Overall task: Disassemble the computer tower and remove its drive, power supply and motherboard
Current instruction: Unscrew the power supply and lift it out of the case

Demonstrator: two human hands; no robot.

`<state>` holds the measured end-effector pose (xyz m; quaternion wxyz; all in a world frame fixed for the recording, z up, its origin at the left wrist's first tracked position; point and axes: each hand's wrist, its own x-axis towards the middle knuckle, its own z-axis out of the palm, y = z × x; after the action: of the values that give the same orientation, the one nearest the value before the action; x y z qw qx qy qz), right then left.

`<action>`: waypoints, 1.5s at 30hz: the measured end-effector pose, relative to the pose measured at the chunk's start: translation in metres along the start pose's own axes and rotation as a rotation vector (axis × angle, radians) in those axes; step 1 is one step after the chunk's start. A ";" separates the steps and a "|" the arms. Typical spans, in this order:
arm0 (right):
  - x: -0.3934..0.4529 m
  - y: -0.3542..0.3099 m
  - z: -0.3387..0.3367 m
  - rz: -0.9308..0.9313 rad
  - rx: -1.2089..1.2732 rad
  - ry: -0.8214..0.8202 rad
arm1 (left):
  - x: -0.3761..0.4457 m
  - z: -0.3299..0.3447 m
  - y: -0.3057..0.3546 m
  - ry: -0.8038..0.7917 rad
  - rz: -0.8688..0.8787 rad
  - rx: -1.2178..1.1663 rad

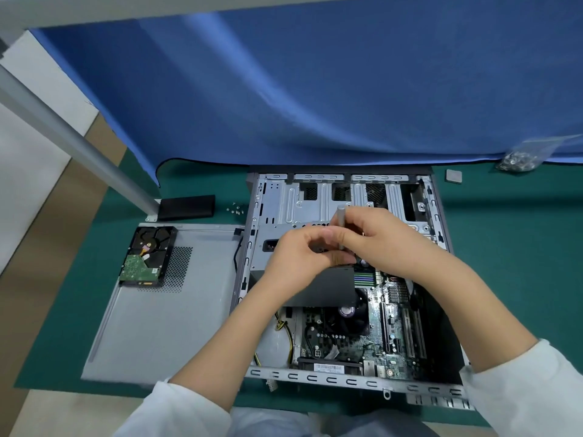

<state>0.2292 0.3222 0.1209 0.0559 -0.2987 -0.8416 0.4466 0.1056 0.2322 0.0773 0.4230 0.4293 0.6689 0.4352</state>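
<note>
The computer tower (pixel 347 272) lay on its side with the open face up, near the back edge of the green mat (pixel 63 310) and toward its right end. Inside, the power supply (pixel 315 279) sat loose and tilted at the left middle of the chassis, and the motherboard (pixel 362 335) was bolted flat along the near half. The drive (pixel 145 257) was already out, resting circuit side up on the far left corner of the removed side panel (pixel 164 310), which lay just left of the tower, probably to keep it off the mat and out of the way.

Both hands met over the power supply. The right hand (pixel 375 241) had its fingers curled around a grey screwdriver (pixel 341 216), held upright. The left hand (pixel 299 253) curled in beside its tip; whether it pinched the shaft, a screw or nothing could not be told. The pose suggested steadying the bit.

A few loose screws (pixel 235 210) lay left of the tower's far corner beside a black case (pixel 186 207), and a bag of screws (pixel 520 159) lay at the mat's far right.
</note>
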 end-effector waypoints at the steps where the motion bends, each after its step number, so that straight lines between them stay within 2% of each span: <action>1: 0.001 -0.001 0.000 0.008 -0.021 -0.001 | 0.000 0.001 0.000 0.020 -0.006 0.013; 7: 0.003 -0.001 -0.005 0.077 -0.002 -0.074 | 0.001 -0.009 0.001 -0.119 0.047 0.033; 10: 0.004 -0.002 -0.007 0.076 -0.031 -0.089 | 0.001 -0.008 0.000 -0.081 0.003 -0.016; 16: 0.011 -0.003 -0.001 0.072 -0.196 0.036 | 0.004 -0.005 -0.003 -0.004 -0.086 0.037; 22: 0.012 -0.005 -0.003 0.068 -0.167 -0.071 | 0.002 -0.014 -0.003 -0.118 0.018 0.072; 26: 0.011 -0.010 -0.005 0.031 -0.161 -0.133 | 0.002 -0.015 -0.006 -0.072 0.009 0.064; 32: 0.015 -0.011 0.001 0.035 -0.228 -0.028 | 0.003 -0.011 -0.010 -0.021 -0.049 0.084; 37: 0.015 -0.010 -0.002 0.090 -0.098 -0.125 | 0.001 -0.018 -0.008 -0.105 -0.003 0.125; 40: 0.016 -0.013 -0.003 0.105 -0.099 -0.173 | 0.000 -0.017 -0.007 -0.079 -0.001 0.139; 45: 0.017 -0.017 -0.001 0.115 -0.297 0.000 | 0.000 -0.016 -0.009 -0.072 -0.026 0.156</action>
<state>0.2080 0.3251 0.1316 -0.0147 -0.3515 -0.8798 0.3196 0.0887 0.2267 0.0729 0.4177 0.4678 0.6904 0.3605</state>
